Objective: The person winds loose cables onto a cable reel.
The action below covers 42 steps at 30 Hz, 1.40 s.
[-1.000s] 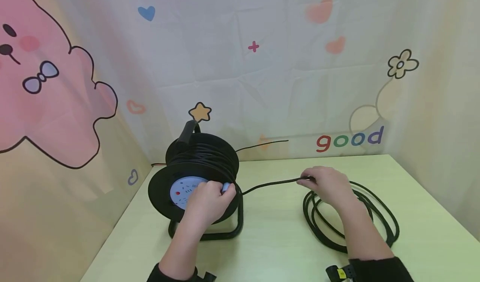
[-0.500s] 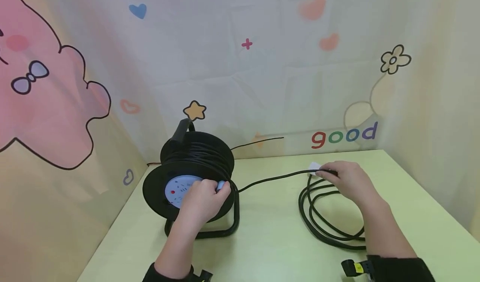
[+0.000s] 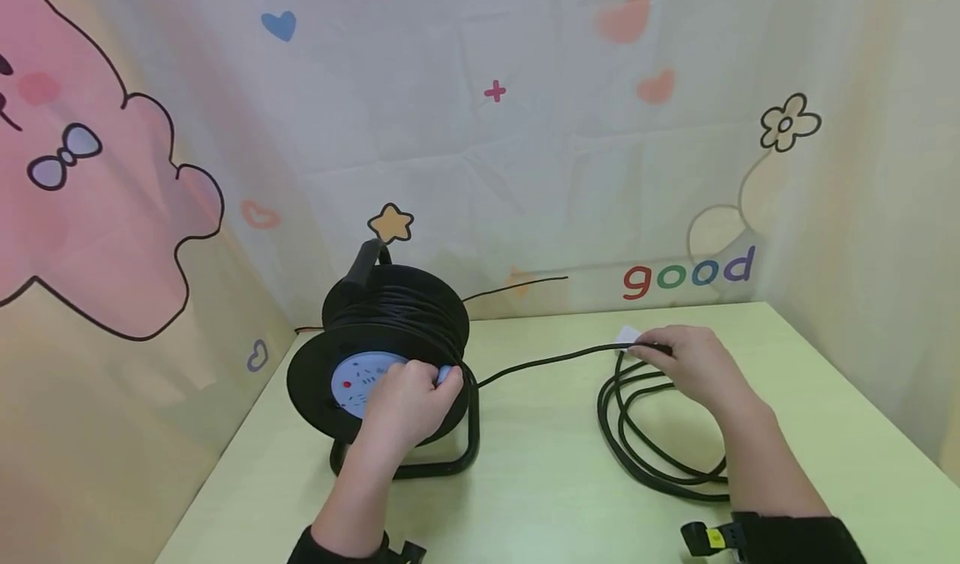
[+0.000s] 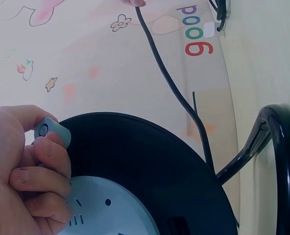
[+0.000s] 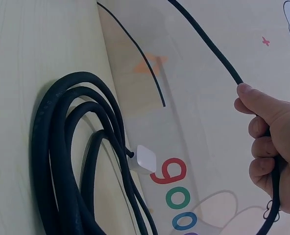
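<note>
A black reel point(image 3: 311, 385) with smooth round flanges stands on the pale, faintly grained counter point(image 3: 540, 464). Its rubbery cable point(image 3: 555, 359) is grasped in the right hand point(image 3: 697, 368) near looped coils point(image 5: 58, 161); the left hand point(image 3: 408, 401) pinches the reel's stubby pale-blue knob point(image 4: 60, 131), fingers curled.

The head view is bright and even, with a soft shadow on the surface point(image 3: 555, 447) near the reel point(image 3: 375, 339). Wrist views look cooler; the frame point(image 4: 283, 161) shines slightly.
</note>
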Tool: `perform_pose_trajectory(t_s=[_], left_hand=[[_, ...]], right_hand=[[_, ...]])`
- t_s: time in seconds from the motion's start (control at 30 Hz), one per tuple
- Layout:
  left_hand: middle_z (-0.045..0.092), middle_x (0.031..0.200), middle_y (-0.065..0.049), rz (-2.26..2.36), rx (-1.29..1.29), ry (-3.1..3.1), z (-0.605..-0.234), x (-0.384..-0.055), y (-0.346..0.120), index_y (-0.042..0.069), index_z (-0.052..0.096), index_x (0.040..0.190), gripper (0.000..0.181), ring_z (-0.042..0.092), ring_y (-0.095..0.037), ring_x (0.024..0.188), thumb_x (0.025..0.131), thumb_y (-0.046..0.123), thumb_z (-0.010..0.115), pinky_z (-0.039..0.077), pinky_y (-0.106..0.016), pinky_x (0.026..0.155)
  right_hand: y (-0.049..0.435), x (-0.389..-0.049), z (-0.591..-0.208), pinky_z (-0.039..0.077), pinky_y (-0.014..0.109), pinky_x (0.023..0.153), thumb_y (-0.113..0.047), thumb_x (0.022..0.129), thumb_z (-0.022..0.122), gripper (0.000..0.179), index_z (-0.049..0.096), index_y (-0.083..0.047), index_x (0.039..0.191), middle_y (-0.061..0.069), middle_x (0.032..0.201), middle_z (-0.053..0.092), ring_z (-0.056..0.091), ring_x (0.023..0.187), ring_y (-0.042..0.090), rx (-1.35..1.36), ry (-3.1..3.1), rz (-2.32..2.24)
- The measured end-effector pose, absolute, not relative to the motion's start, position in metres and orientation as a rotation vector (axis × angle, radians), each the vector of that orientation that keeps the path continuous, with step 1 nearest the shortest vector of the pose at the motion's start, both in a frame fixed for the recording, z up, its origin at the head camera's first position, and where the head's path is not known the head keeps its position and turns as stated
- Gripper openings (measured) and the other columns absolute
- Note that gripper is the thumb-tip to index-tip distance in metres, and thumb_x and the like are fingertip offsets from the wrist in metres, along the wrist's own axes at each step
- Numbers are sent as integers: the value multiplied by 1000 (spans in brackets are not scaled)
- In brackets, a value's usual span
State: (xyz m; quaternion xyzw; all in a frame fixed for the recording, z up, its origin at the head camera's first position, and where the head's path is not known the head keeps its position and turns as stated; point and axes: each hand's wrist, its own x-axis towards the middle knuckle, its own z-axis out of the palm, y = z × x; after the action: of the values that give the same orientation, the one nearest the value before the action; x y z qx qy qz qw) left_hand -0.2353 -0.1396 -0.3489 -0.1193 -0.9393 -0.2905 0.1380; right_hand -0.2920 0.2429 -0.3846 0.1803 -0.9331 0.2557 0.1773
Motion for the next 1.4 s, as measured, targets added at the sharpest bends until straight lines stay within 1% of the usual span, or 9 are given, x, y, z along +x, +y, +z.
perform_pose_trajectory(t_s=[0.47, 0.6, 0.73, 0.83, 0.93, 1.07, 1.17, 1.3, 1.4], left_hand=[[32, 45, 4, -813, -349, -2972, -352, -236, -139, 14, 40, 49, 54, 33, -14, 38, 96, 40, 44, 24, -28, 39], [32, 45, 5, -764, -357, -3041, -356, -238, -140, 15, 40, 50, 53, 32, -13, 39, 95, 41, 44, 24, -28, 39], [38, 49, 4, -702, -375, -3084, -361, -241, -141, 15, 44, 52, 49, 39, -14, 43, 95, 40, 46, 28, -30, 42], [47, 59, 1, -642, -383, -3111, -364, -243, -142, 14, 53, 61, 42, 46, -18, 54, 94, 40, 47, 36, -33, 49], [53, 69, -1, -579, -387, -3136, -369, -245, -142, 11, 62, 75, 36, 49, -20, 65, 93, 39, 49, 41, -36, 57], [61, 83, -5, -484, -408, -3146, -375, -246, -143, 5, 67, 91, 36, 52, -20, 71, 94, 37, 51, 45, -40, 65], [64, 94, -9, -434, -409, -3156, -378, -245, -145, 2, 67, 98, 37, 53, -20, 76, 93, 35, 52, 47, -42, 72], [61, 86, -8, -393, -417, -3180, -382, -243, -151, 3, 64, 86, 31, 51, -21, 73, 92, 32, 54, 46, -42, 70], [55, 72, -4, -368, -436, -3208, -385, -242, -157, 8, 59, 74, 29, 50, -20, 67, 92, 30, 56, 45, -39, 65]], right_hand=[[221, -291, -380, 50, 47, 80, -28, 90, 67, 12, 74, -19, 95, -4, 92, 69, 61, 92, 18, 626, -2624, 767], [211, -293, -380, 50, 44, 78, -27, 90, 67, 11, 73, -18, 94, -8, 88, 67, 61, 88, 14, 658, -2629, 775], [200, -294, -381, 50, 41, 74, -28, 90, 67, 11, 73, -20, 95, -9, 88, 67, 59, 83, 11, 678, -2635, 789], [191, -294, -382, 50, 41, 75, -29, 90, 67, 10, 73, -23, 95, -11, 88, 67, 58, 85, 11, 689, -2638, 785], [182, -295, -383, 46, 45, 85, -30, 90, 67, 10, 73, -23, 94, -12, 87, 68, 59, 85, 11, 709, -2626, 759], [170, -297, -384, 32, 56, 98, -29, 89, 68, 9, 74, -23, 93, -13, 86, 68, 62, 83, 8, 733, -2598, 743], [161, -298, -385, 41, 51, 93, -29, 89, 69, 9, 74, -23, 94, -12, 87, 68, 61, 83, 6, 744, -2593, 778], [150, -296, -385, 52, 39, 74, -28, 88, 70, 9, 73, -23, 94, -11, 88, 68, 61, 84, 7, 751, -2591, 837], [140, -295, -385, 52, 36, 73, -28, 88, 70, 7, 73, -24, 93, -12, 87, 67, 60, 83, 6, 757, -2591, 845]])
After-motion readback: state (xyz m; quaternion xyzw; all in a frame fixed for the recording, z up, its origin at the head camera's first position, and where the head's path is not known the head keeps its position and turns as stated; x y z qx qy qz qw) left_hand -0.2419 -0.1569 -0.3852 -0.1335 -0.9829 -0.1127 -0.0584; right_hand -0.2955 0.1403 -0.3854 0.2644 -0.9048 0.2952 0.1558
